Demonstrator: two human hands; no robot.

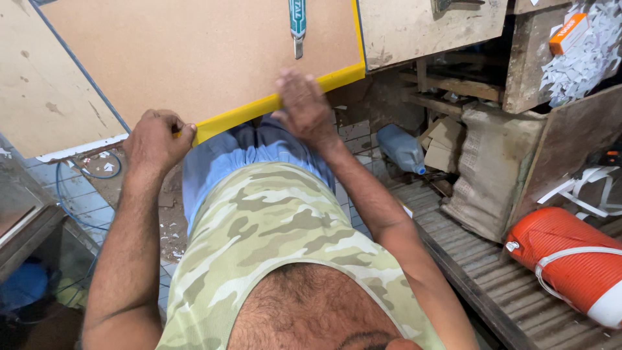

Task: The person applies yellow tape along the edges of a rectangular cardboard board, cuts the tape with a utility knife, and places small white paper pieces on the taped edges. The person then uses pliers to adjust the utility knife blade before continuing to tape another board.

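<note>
At the far left a pale board (pixel 39 97) leans beside the work. The left hand (pixel 155 139) is curled, fingers pinching the near end of the yellow edge strip (pixel 259 107), which runs along the near edge of the chipboard panel (pixel 194 52). A teal utility knife (pixel 297 23) lies on that panel. The right hand (pixel 304 107) lies flat, fingers together, pressing on the strip; its fingertips look blurred. Farther right, a plastic jug (pixel 402 149) stands on the floor, and an orange cooler (pixel 570 259) lies on wooden slats (pixel 479 266).
</note>
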